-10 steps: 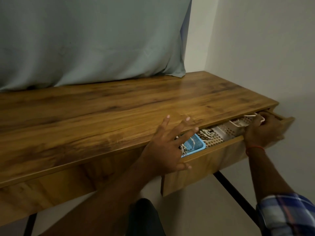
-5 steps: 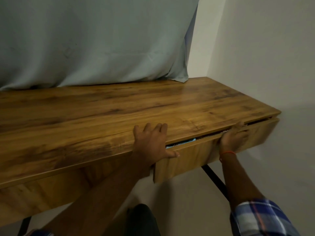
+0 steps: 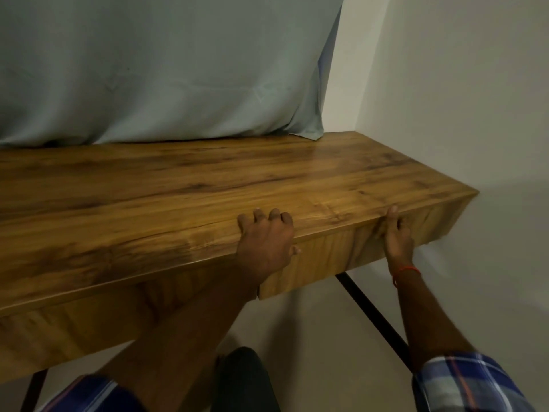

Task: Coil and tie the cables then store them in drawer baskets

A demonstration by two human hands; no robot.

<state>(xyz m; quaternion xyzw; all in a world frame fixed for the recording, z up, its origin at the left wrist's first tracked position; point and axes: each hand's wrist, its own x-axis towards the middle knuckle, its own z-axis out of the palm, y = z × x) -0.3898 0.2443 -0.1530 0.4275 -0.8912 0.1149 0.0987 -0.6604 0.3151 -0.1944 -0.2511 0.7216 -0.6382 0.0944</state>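
Note:
The wooden drawer (image 3: 335,257) under the right end of the desk (image 3: 178,197) sits flush with the desk's front edge, fully pushed in. My left hand (image 3: 266,239) lies over the desk edge at the drawer's left corner, fingers curled onto the top. My right hand (image 3: 396,233) presses flat against the drawer front further right, fingers pointing up. The baskets and cables are hidden inside the drawer.
A pale green cloth (image 3: 160,66) hangs behind the desk and rests on its back edge. White walls (image 3: 463,99) meet at the right corner. A black metal desk leg (image 3: 371,313) slants down below the drawer. A dark rounded object (image 3: 243,379) sits low centre.
The drawer went from open, with baskets and cables showing, to fully shut. Both hands pushed it in and now rest on its front and the desk edge.

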